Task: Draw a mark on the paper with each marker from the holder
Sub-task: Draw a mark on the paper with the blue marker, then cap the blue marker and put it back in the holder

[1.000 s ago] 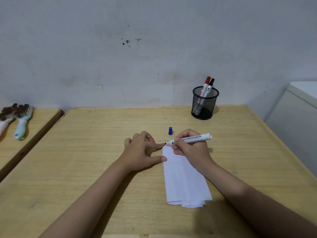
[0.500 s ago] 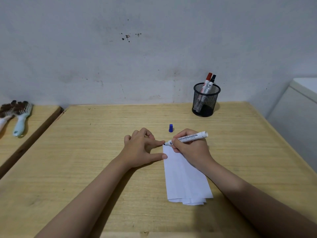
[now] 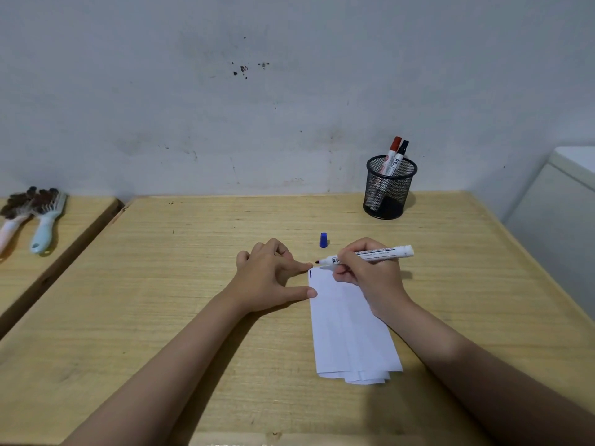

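My right hand grips an uncapped white marker, its dark tip pointing left just past the top left corner of the folded white paper. A short blue stroke stands on that corner. My left hand rests flat on the table, forefinger and thumb pressing the paper's left edge. The marker's blue cap stands on the table behind the hands. A black mesh holder at the back holds a red-capped marker and a black-capped marker.
The wooden table reaches to a stained wall. A second table on the left carries two brushes. A white cabinet stands past the table's right edge.
A short blue stroke now shows on the paper's top left corner. The marker tip has lifted slightly off the paper; both hands stay in place.
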The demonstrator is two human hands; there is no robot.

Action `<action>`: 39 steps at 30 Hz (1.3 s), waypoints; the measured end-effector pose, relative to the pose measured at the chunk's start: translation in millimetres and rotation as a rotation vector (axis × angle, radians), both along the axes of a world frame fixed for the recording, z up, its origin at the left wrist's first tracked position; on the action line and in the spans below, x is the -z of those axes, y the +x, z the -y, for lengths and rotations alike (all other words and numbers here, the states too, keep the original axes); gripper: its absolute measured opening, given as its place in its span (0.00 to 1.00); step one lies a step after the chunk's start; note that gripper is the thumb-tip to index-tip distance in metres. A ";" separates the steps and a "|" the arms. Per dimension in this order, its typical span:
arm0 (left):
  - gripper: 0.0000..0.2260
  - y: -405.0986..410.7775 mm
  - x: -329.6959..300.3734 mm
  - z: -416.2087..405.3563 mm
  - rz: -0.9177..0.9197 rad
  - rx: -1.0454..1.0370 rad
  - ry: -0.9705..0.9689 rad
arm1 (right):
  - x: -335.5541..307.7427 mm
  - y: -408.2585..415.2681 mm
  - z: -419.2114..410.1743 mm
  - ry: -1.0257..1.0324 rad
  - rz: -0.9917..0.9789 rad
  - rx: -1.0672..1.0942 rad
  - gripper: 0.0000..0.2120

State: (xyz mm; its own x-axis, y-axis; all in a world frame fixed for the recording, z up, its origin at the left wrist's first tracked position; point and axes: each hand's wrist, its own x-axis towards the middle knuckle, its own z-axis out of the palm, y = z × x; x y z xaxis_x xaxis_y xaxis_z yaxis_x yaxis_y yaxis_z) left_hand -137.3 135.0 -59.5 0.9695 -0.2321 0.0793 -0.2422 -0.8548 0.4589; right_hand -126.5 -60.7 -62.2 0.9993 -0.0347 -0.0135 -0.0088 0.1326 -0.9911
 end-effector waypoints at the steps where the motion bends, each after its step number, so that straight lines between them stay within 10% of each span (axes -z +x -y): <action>1: 0.27 0.4 -1.3 0.7 -0.007 0.006 0.005 | -1.5 0.5 0.9 0.072 -0.023 0.030 0.08; 8: 0.18 25.9 -9.8 19.5 -0.026 -0.073 -0.383 | -9.6 6.1 4.3 0.443 -0.214 0.055 0.08; 14: 0.15 52.6 -23.0 47.1 -0.055 0.018 -0.249 | -21.2 12.1 14.9 0.650 -0.288 0.068 0.05; 18: 0.04 59.1 -26.9 50.5 -0.006 -0.034 -0.276 | -30.7 10.5 24.9 0.629 -0.210 0.088 0.06; 27: 0.05 35.0 -55.1 52.7 -0.152 -0.048 -1.086 | -52.5 -4.0 31.8 0.489 -0.010 0.089 0.09; 39: 0.04 1.1 -73.4 71.1 -0.096 0.055 -1.105 | -68.1 -24.7 34.2 0.384 0.112 0.010 0.03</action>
